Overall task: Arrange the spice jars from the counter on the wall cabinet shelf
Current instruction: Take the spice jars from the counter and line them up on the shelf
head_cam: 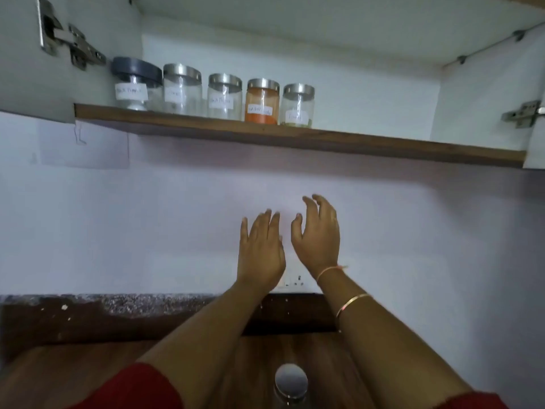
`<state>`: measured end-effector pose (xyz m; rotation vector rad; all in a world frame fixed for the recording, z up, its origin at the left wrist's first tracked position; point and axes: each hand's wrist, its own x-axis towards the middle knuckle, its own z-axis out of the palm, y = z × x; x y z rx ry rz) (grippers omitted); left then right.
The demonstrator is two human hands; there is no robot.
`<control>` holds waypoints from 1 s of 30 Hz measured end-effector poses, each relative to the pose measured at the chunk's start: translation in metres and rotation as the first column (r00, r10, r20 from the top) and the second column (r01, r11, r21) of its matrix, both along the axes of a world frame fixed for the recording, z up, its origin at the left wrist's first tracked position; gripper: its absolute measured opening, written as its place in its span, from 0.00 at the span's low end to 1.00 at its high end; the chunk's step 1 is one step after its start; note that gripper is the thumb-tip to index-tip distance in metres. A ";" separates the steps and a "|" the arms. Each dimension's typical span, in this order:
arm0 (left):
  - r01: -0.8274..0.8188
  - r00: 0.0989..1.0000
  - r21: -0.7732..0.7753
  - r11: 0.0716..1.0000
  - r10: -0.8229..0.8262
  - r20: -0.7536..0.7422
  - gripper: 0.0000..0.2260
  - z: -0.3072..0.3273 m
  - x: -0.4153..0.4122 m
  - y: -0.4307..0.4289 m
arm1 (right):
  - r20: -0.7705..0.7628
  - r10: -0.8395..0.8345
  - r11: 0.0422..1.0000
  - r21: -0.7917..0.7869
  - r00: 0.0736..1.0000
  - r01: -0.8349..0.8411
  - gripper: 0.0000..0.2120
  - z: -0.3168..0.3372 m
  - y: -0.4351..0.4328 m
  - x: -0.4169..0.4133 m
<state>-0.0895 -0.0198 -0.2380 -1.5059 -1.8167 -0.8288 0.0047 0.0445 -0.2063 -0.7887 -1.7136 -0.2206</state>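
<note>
Both grips are empty with fingers spread: left hand (261, 252), right hand (320, 240), raised before the pale wall. Five spice jars (212, 94) line the shelf (383, 146) at its left, bare board rightward. One jar (291, 382) stands on the table (73, 373).

a single head-worn wide-angle view faces the wall, tilted up: shelf (295, 137) across the upper frame, counter (73, 370) near the bottom edge

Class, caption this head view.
Both empty hands, left hand and right hand, below five shelved spice jars.
</note>
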 end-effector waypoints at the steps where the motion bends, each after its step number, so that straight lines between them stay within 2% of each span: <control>1: -0.008 1.000 -0.047 0.999 0.009 0.014 0.24 -0.018 0.002 -0.001 | -0.014 0.001 0.997 -0.081 1.000 -0.002 0.18 -0.021 -0.001 0.000; 6: -0.062 0.987 -0.393 0.918 0.115 0.113 0.23 -0.090 0.000 -0.017 | 0.047 -0.002 0.941 -0.339 0.999 0.018 0.19 -0.109 -0.008 0.006; 9: -0.079 0.969 -0.487 0.870 0.183 0.169 0.23 -0.126 0.003 -0.026 | 0.126 0.025 0.895 -0.445 0.992 0.034 0.19 -0.147 -0.013 0.015; 13: -0.032 0.972 -0.631 0.775 0.172 0.162 0.24 -0.170 0.012 -0.035 | 0.274 0.117 0.818 -0.572 0.955 0.064 0.21 -0.186 -0.017 0.028; 18: -0.030 0.967 -0.727 0.686 0.204 0.152 0.25 -0.205 0.016 -0.042 | 0.435 0.279 0.666 -0.730 0.856 0.153 0.25 -0.219 -0.012 0.032; 21: -0.036 0.956 -0.756 0.654 0.242 0.164 0.27 -0.217 0.014 -0.044 | 0.426 0.395 0.522 -0.833 0.814 0.183 0.29 -0.233 -0.006 0.033; 25: -0.016 0.938 -0.766 0.643 0.275 0.211 0.25 -0.225 0.014 -0.045 | 0.390 0.505 0.394 -0.898 0.770 0.196 0.38 -0.251 0.002 0.035; 27: -0.010 0.927 -0.778 0.629 0.298 0.229 0.25 -0.229 0.015 -0.044 | 0.392 0.547 0.347 -0.910 0.739 0.227 0.43 -0.261 0.005 0.033; 30: -0.009 0.907 -0.784 0.621 0.335 0.254 0.25 -0.234 0.015 -0.043 | 0.358 0.582 0.287 -0.931 0.730 0.227 0.45 -0.273 0.009 0.029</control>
